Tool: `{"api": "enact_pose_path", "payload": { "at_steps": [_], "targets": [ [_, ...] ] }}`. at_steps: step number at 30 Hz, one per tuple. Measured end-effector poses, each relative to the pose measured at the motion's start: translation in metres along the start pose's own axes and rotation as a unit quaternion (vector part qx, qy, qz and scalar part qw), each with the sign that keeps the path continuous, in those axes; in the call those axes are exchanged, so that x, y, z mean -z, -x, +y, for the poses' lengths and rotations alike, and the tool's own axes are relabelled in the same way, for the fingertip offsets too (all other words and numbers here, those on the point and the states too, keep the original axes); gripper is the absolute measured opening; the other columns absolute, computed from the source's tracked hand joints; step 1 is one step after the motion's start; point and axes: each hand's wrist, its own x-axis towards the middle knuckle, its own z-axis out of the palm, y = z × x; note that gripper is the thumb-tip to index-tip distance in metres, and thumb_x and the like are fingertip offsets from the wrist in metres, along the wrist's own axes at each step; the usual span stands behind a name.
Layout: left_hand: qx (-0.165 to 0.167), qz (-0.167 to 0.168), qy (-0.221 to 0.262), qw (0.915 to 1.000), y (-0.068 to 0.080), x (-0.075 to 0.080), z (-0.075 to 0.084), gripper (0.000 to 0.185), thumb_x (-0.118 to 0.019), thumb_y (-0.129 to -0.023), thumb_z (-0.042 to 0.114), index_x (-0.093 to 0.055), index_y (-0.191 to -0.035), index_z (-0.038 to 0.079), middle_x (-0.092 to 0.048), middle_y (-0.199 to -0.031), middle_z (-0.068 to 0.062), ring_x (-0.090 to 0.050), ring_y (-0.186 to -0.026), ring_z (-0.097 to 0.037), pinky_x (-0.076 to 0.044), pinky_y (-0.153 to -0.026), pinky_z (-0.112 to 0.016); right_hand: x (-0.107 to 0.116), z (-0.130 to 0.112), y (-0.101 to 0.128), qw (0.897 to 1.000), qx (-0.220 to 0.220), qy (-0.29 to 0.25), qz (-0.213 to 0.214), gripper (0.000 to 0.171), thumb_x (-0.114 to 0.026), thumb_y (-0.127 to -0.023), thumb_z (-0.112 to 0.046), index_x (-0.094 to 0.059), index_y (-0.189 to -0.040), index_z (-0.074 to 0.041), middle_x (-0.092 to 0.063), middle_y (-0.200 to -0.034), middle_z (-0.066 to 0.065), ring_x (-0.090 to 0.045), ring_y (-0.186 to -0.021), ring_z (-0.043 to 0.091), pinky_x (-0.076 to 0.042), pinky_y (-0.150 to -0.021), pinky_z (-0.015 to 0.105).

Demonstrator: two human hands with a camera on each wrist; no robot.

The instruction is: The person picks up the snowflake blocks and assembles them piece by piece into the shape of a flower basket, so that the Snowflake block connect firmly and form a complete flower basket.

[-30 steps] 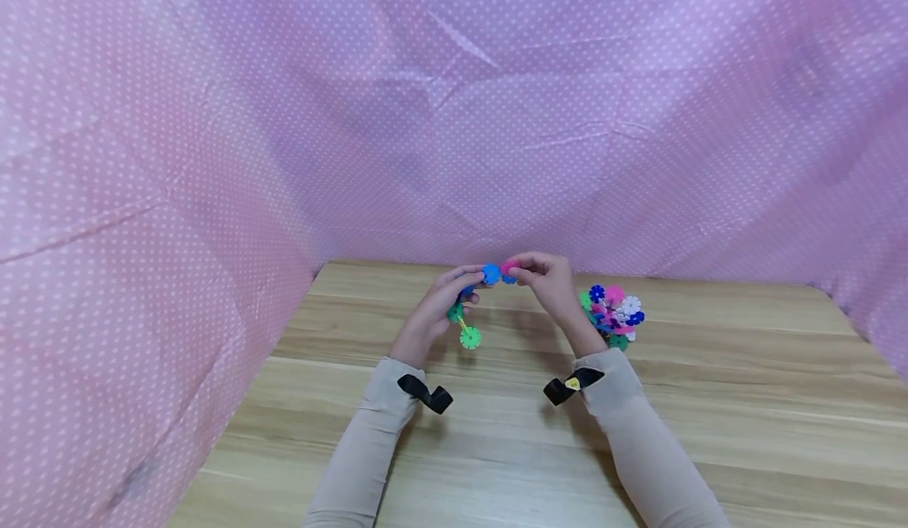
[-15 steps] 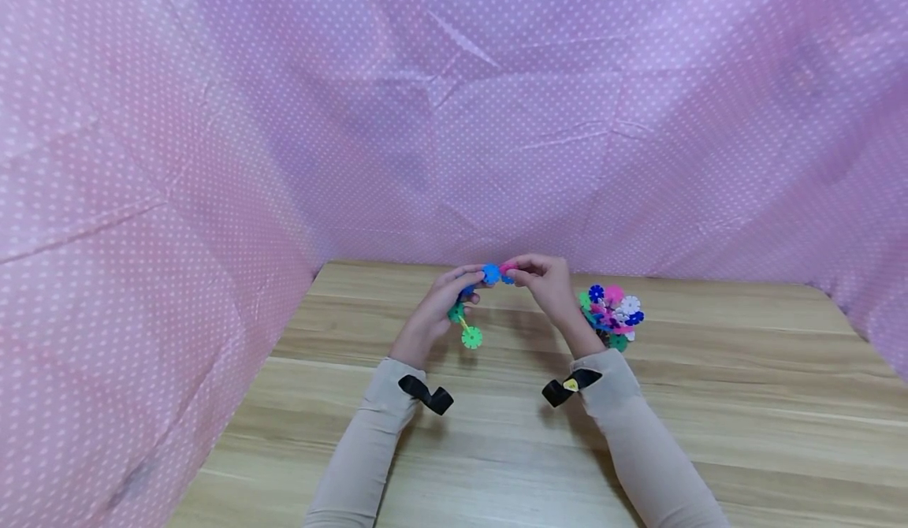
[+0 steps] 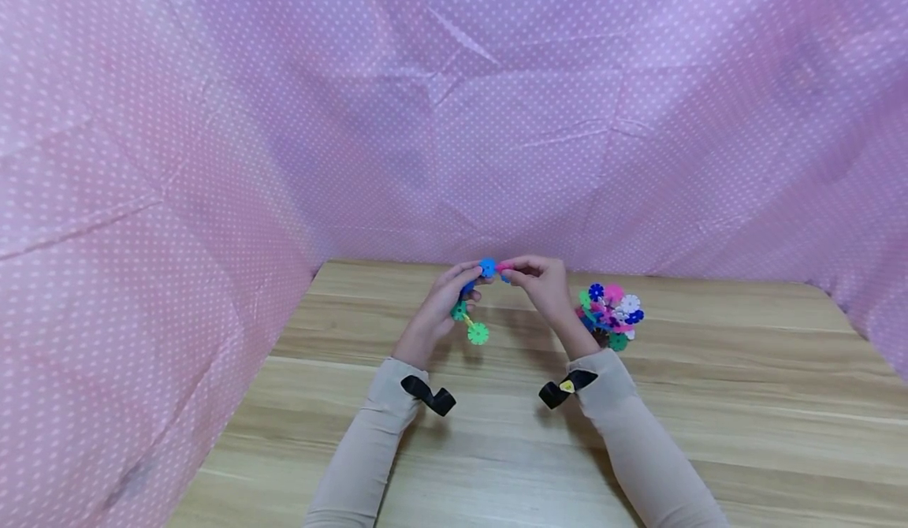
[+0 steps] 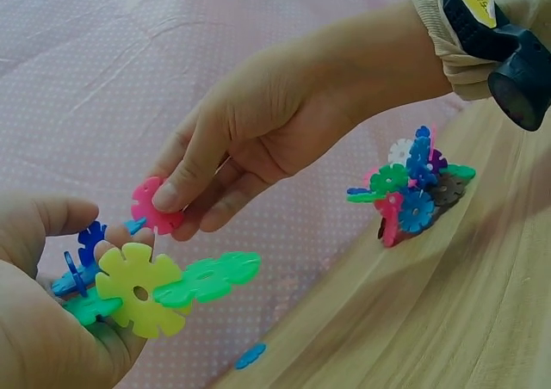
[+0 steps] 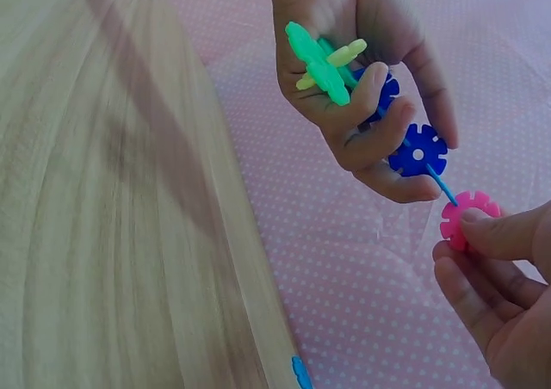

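My left hand [image 3: 445, 299] holds a chain of notched plastic snowflake discs, its fingers curled round the blue part. A bright green disc [image 3: 478, 333] and a yellow disc [image 4: 140, 291] hang off the chain's near end. Toward the other end sits a dark blue disc [image 5: 418, 151]. From it a light blue disc [image 5: 442, 184], seen edge-on, reaches to a pink disc [image 5: 469, 220]. Thumb and fingers of my right hand [image 3: 542, 284] pinch this pink disc. In the right wrist view the pink and light blue discs meet; how deep their slots engage is hidden.
Right of my right forearm, a cluster of joined discs [image 3: 612, 315] in several colours stands on the wooden table [image 3: 738, 370]. A loose blue disc [image 4: 250, 355] lies by the table's far edge. Pink dotted cloth [image 3: 454, 134] hangs behind and at the sides.
Both hands have shifted slightly. The chain's blue end has gone a little up and left, its green end up and right. My right hand has followed leftward, still pinching the pink disc.
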Motion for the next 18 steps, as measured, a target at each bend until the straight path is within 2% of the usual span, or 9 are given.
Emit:
{"api": "enact_pose_path", "payload": {
  "at_steps": [4,9,13,18],
  "targets": [
    [0.003,-0.017,0.01,0.9998,0.0,-0.004,0.0,0.026,-0.052,-0.107,0.024,-0.056,-0.127,0.009,-0.067,-0.107,-0.001,-0.05,-0.068,-0.004,-0.038,-0.055,-0.013,0.002,0.0,0.0,1.0,-0.001,-0.005,0.004,0.015,-0.074,-0.092,-0.004,-0.076,-0.102,0.008,-0.073,-0.106,0.029,-0.07,-0.078,0.002,-0.058,-0.075,0.017],
    [-0.002,-0.029,-0.008,0.9996,-0.001,-0.003,0.0,0.021,-0.052,-0.108,0.027,-0.06,-0.117,0.01,-0.07,-0.103,0.0,-0.049,-0.065,-0.003,-0.036,-0.051,-0.014,0.007,0.0,-0.001,1.0,0.004,-0.014,-0.011,0.015,-0.075,-0.091,-0.004,-0.077,-0.101,0.007,-0.073,-0.105,0.029,-0.074,-0.086,0.014,-0.058,-0.077,0.017],
    [-0.019,-0.041,-0.033,0.9984,0.001,-0.002,0.002,0.024,-0.052,-0.108,0.027,-0.061,-0.118,0.008,-0.071,-0.102,0.002,-0.049,-0.065,-0.003,-0.036,-0.049,-0.013,0.01,0.002,-0.003,0.999,0.026,-0.027,-0.03,0.012,-0.074,-0.09,0.002,-0.076,-0.1,0.009,-0.072,-0.103,0.031,-0.074,-0.089,0.017,-0.059,-0.079,0.018],
    [-0.02,-0.057,-0.044,0.9972,0.001,-0.001,0.004,0.027,-0.05,-0.109,0.03,-0.061,-0.12,0.009,-0.072,-0.102,0.004,-0.051,-0.066,-0.002,-0.036,-0.048,-0.012,0.011,0.001,-0.005,0.998,0.052,-0.024,-0.031,0.011,-0.076,-0.089,0.0,-0.078,-0.097,0.006,-0.073,-0.098,0.029,-0.072,-0.083,0.01,-0.059,-0.077,0.019]
  ]
}}
